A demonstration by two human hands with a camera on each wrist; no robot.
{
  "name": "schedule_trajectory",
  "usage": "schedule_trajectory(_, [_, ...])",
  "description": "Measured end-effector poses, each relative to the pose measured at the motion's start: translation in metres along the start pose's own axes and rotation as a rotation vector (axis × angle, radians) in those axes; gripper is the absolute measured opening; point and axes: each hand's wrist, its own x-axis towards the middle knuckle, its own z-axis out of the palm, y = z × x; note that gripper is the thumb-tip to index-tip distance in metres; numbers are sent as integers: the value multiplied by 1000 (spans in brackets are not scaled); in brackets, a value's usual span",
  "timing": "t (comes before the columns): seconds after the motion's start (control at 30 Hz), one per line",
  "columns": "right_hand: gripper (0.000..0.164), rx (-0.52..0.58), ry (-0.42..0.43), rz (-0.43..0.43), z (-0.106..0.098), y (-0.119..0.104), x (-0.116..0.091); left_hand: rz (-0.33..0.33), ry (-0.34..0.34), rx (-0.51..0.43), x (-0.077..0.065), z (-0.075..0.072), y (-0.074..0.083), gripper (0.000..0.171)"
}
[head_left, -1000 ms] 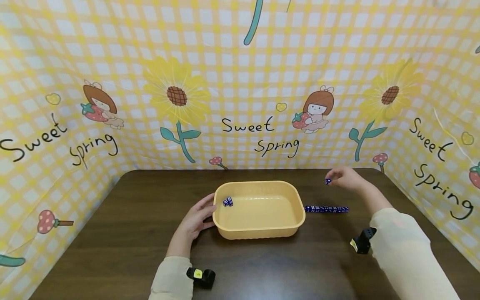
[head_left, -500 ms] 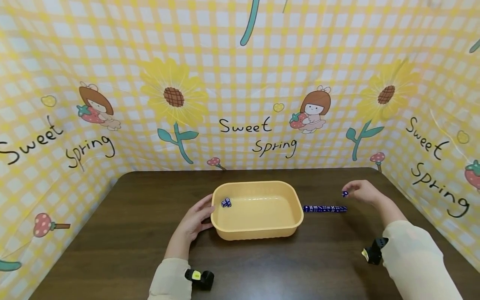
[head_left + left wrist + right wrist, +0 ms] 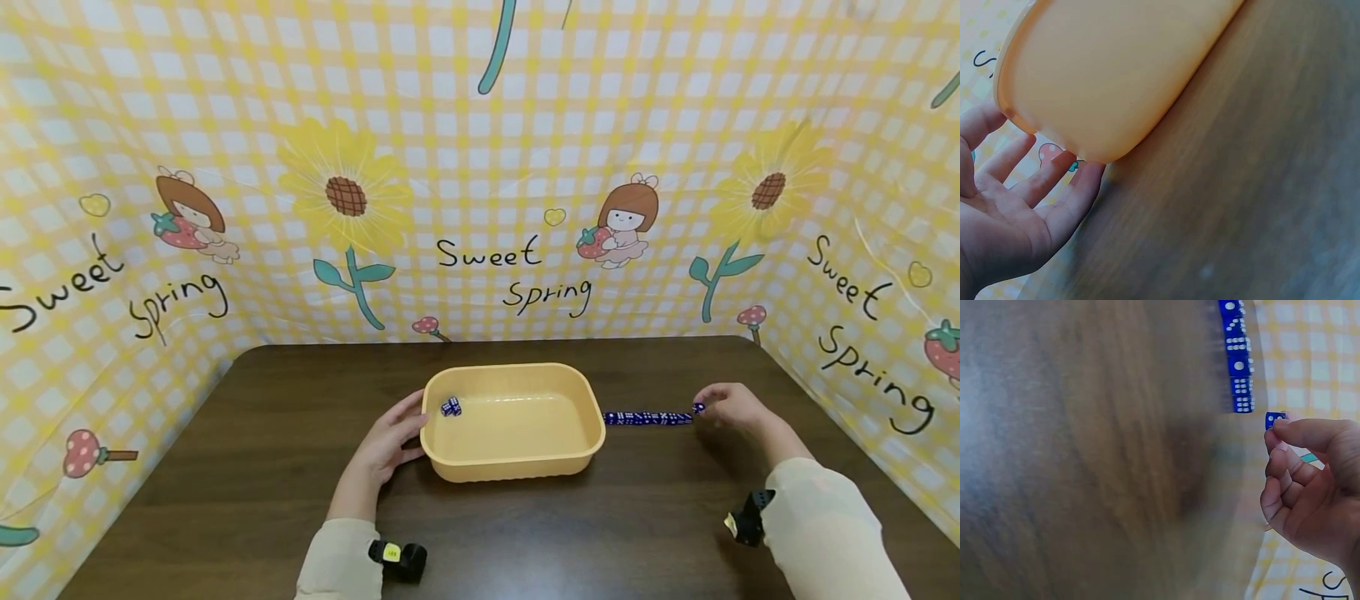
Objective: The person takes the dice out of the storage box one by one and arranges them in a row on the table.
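Observation:
My right hand pinches a small blue die with white dots between thumb and fingertips. This die is just off the right end of a straight row of blue dice; in the right wrist view a gap shows between them. A yellow plastic basin stands at the row's left end, with a small cluster of blue dice inside near its left wall. My left hand has its fingers spread against the basin's left end, touching its outer wall.
The dark wooden table carries the basin and the dice row. A yellow checked cloth with printed flowers hangs behind it and on both sides, close to the back edge.
My right hand, holding the die, has moved right and then down toward the front, to the row's right end. The left hand stays at the basin. The view has shifted slightly.

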Motion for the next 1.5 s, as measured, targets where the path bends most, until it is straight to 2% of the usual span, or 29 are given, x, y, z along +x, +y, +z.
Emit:
schedule_trajectory(0.27, [23, 58, 7, 57, 8, 12, 1, 0, 4, 2, 0, 0, 0, 49])
schedule_trajectory(0.43, [25, 58, 6, 74, 11, 15, 2, 10, -5, 2, 0, 0, -1, 49])
schedule_trajectory(1.03, [28, 41, 17, 55, 12, 13, 0, -4, 8, 9, 0, 1, 0, 49])
schedule_trajectory(1.33, [32, 21, 16, 52, 9, 8, -4, 73, -60, 3, -3, -2, -2, 51])
schedule_trajectory(1.5, [32, 31, 8, 37, 3, 1, -7, 10, -5, -7, -1, -1, -1, 49])
